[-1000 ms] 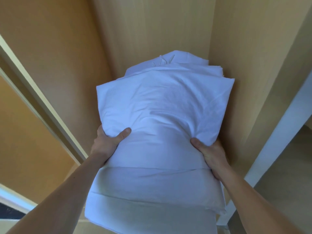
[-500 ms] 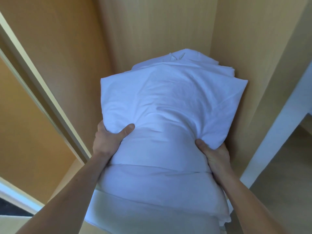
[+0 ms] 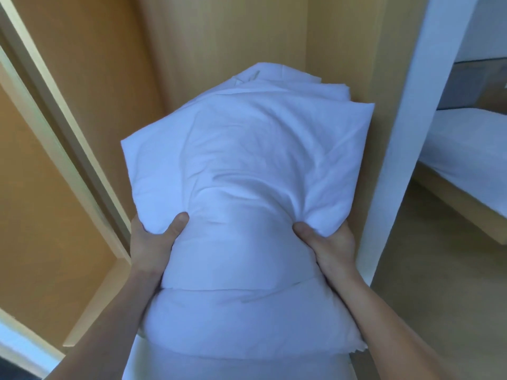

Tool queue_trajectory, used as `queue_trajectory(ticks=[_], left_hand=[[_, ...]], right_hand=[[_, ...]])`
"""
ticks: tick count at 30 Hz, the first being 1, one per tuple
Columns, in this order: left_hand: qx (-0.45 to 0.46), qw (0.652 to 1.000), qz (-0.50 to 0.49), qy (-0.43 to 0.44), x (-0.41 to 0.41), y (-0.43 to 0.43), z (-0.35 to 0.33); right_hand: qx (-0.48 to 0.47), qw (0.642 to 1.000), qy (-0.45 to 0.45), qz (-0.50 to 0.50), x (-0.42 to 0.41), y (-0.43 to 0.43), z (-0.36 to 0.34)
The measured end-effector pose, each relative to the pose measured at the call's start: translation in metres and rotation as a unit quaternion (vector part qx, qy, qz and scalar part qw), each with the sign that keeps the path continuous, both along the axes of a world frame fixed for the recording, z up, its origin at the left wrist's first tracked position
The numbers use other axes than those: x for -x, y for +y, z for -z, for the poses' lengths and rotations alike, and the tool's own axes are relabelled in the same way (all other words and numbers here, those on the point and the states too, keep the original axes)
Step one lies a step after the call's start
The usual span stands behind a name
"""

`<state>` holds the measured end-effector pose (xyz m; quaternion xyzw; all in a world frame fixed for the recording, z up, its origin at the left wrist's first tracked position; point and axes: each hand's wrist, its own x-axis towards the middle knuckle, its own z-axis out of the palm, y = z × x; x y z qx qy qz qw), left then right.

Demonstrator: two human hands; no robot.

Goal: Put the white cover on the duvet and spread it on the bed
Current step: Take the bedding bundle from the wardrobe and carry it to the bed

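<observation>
Both hands clamp the folded white bundle [image 3: 247,160] at its sides, held chest-high: left hand [image 3: 149,242] and right hand [image 3: 329,245] each press a thumb on top, fingers hidden beneath. Since a second ago it has swung right, off the wardrobe [image 3: 96,78]; the bed [image 3: 466,149] now shows, so it is probably being carried there.

Place: I read this as a bedroom, in a home or a hotel; I cannot tell which.
Bed: off to my right, a bed [image 3: 466,149] with a white sheet on a low wooden frame [image 3: 452,212].
Storage: light wooden wardrobe panels [image 3: 219,37] straight ahead, folded white bedding [image 3: 247,149] in front of them.
</observation>
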<state>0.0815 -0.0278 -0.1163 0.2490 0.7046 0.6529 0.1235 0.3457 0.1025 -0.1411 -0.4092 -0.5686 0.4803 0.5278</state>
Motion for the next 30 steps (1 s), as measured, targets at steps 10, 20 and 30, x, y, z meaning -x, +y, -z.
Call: queue_trajectory(ticks=[10, 20, 30], left_hand=[[-0.050, 0.997, 0.044, 0.042, -0.043, -0.107, -0.011], [-0.072, 0.992, 0.105, 0.024, -0.130, -0.134, -0.014], [-0.049, 0.974, 0.221, 0.023, -0.303, -0.041, -0.014]], right_hand=[[-0.020, 0.998, 0.037, 0.039, -0.049, -0.128, -0.015], [-0.009, 0.993, 0.020, 0.116, -0.146, -0.190, -0.020], [-0.011, 0.969, 0.015, 0.245, -0.329, -0.165, -0.023]])
